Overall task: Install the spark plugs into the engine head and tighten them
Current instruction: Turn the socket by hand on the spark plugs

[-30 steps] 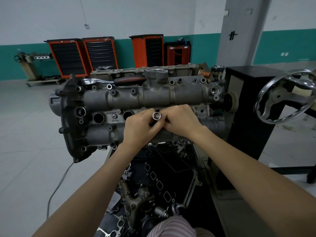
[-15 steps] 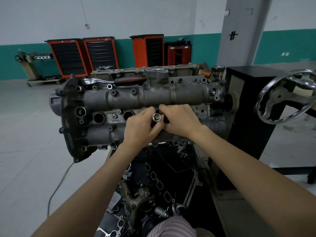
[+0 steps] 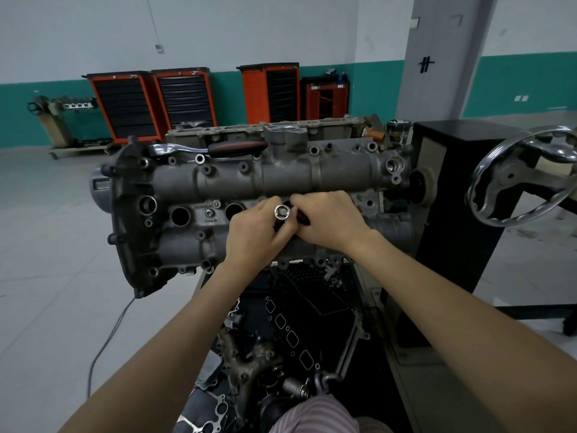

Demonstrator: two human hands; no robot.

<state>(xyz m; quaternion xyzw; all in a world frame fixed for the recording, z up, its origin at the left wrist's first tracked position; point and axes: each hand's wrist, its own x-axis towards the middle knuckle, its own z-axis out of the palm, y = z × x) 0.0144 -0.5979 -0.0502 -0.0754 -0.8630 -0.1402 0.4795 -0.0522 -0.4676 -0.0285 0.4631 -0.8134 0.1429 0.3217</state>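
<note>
While engine head sat tilted toward person on stand, parts tray lay nearest, below. Left hand gripped socket, open end up; right hand pinched dark part beside it, probably loading spark plug, itself hidden. Two plug wells open at left. Ratchet parked atop head, ready for tightening.

Back wall: 3 orange tool cabinets, white over teal paint
Right: chrome handwheel beside black stand
Below: tray of gaskets, loose metal parts
Floor: grey cable
</note>
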